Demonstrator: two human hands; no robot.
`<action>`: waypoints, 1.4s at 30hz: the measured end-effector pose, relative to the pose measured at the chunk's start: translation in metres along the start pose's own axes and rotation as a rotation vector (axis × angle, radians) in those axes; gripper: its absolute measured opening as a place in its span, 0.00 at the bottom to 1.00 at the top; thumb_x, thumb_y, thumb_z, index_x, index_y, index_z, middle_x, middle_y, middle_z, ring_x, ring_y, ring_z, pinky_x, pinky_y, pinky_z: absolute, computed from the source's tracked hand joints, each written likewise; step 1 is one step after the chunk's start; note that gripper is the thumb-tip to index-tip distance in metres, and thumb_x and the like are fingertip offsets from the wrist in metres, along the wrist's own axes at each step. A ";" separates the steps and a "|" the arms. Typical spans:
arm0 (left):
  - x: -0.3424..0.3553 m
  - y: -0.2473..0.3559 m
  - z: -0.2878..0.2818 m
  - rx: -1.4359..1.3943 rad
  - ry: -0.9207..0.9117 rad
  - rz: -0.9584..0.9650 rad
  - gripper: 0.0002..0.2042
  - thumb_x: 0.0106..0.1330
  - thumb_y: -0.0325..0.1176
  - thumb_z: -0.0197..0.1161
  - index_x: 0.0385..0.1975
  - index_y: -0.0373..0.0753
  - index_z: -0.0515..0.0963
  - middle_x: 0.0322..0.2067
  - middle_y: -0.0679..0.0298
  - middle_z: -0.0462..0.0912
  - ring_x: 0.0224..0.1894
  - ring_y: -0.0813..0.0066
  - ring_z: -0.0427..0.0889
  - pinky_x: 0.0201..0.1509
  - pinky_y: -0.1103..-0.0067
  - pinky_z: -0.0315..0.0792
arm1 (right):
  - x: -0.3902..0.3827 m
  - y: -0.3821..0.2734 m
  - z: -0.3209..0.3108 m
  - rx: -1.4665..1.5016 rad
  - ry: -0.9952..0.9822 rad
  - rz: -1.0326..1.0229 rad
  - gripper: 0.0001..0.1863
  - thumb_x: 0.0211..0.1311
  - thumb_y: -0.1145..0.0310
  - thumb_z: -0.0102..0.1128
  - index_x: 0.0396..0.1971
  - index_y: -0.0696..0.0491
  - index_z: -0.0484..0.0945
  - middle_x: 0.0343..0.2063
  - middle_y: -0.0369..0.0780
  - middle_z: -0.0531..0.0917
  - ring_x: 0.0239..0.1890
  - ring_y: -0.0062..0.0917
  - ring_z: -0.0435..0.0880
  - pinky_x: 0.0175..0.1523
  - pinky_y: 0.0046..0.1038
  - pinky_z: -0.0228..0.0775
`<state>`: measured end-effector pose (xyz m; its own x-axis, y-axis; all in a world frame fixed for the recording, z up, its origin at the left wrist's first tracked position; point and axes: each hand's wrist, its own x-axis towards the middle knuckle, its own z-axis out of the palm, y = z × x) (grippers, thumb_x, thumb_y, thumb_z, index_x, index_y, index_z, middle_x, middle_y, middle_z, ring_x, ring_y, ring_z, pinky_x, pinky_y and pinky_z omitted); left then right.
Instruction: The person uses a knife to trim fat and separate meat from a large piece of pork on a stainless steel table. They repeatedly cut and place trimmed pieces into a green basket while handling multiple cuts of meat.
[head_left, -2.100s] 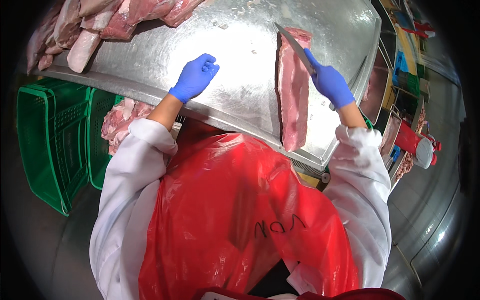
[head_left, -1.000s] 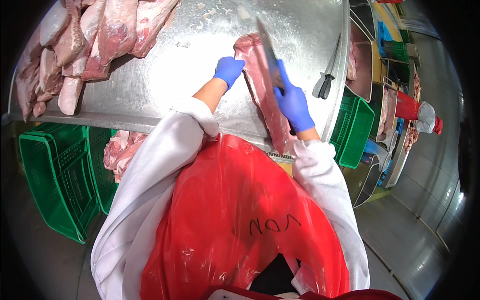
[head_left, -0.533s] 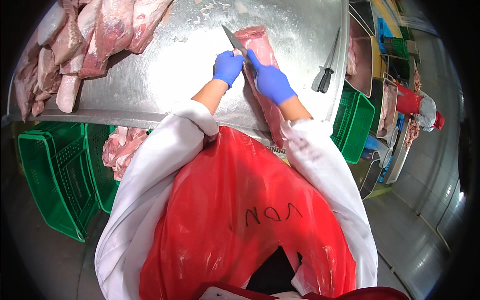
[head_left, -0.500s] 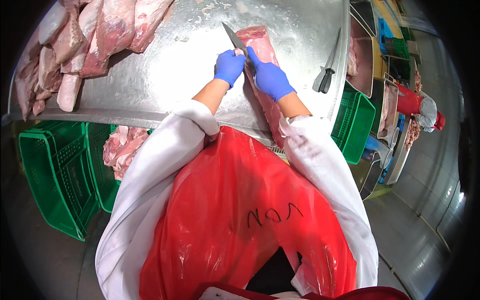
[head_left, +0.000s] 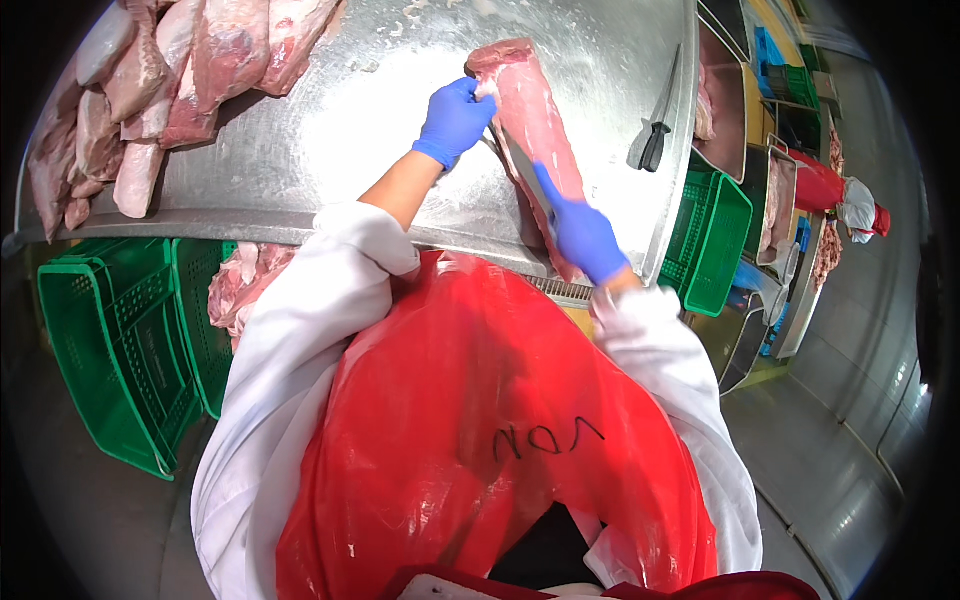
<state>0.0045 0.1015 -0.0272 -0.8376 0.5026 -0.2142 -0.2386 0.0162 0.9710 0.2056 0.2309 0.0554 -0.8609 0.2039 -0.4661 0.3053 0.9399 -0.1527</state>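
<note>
A long pink slab of boneless meat, like a loin, [head_left: 540, 110] lies on the metal table [head_left: 330, 150], its near end at the table's front edge. At its far left corner my left hand [head_left: 453, 118] is closed, pinching a pale flap of the meat. My right hand [head_left: 588, 238] grips a knife lower down, over the slab's near half, index finger stretched forward. The knife's handle is hidden in that fist; its narrow blade [head_left: 513, 160] runs along the left side of the slab, pointing away from me.
Several large meat cuts [head_left: 230, 60] are piled at the far left. A black-handled knife [head_left: 655, 145] lies on the right. Green crates [head_left: 120, 350] stand below left, one near pale meat trimmings [head_left: 243, 290]; another green crate [head_left: 718, 245] is at right. A person in red [head_left: 820, 185] works beyond.
My right hand has drawn the knife back toward me and to the right along the slab. My left hand has shifted slightly up, still at the far end.
</note>
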 end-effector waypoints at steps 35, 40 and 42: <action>-0.122 -0.013 -0.050 -0.041 0.306 0.132 0.07 0.66 0.32 0.63 0.30 0.34 0.79 0.24 0.67 0.80 0.26 0.85 0.74 0.30 0.83 0.68 | -0.068 0.028 -0.002 0.081 0.193 -0.148 0.41 0.64 0.70 0.53 0.75 0.41 0.47 0.21 0.54 0.81 0.24 0.50 0.82 0.32 0.48 0.72; -0.116 0.013 -0.034 -0.020 0.260 0.183 0.08 0.67 0.33 0.63 0.31 0.34 0.79 0.24 0.68 0.80 0.23 0.86 0.73 0.27 0.83 0.67 | -0.001 0.025 0.048 0.087 0.261 -0.165 0.39 0.66 0.68 0.49 0.75 0.41 0.46 0.25 0.55 0.82 0.25 0.48 0.83 0.33 0.47 0.73; -0.122 0.023 -0.047 -0.007 0.344 0.172 0.08 0.67 0.34 0.64 0.31 0.35 0.79 0.23 0.69 0.79 0.22 0.86 0.72 0.26 0.84 0.66 | -0.040 0.026 0.045 0.037 0.208 -0.163 0.38 0.68 0.69 0.48 0.75 0.41 0.44 0.23 0.55 0.81 0.23 0.49 0.81 0.31 0.46 0.73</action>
<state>0.0782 -0.0005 0.0162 -0.9815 0.1776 -0.0722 -0.0822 -0.0495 0.9954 0.2663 0.2344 0.0313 -0.9639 0.1061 -0.2443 0.1672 0.9551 -0.2447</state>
